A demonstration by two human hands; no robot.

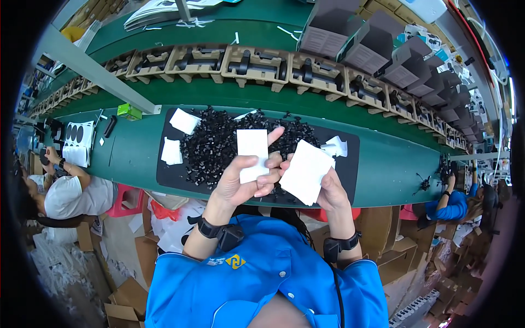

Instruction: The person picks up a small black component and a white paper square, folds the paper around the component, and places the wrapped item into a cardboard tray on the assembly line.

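Pinching a white card low between left fingers. Gripping a white stack, apparently several layers thick, within right fingers.

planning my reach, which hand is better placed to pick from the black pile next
Probably the left hand: it appears nearer the middle of the pile of small black parts, holding a narrower white card; the right hand holds a broader white stack.

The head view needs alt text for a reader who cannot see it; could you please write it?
A person's left hand holds a white rectangular piece and the right hand a larger white stack, above a dark mat heaped with small black parts on a green bench. Brown trays line up beyond.
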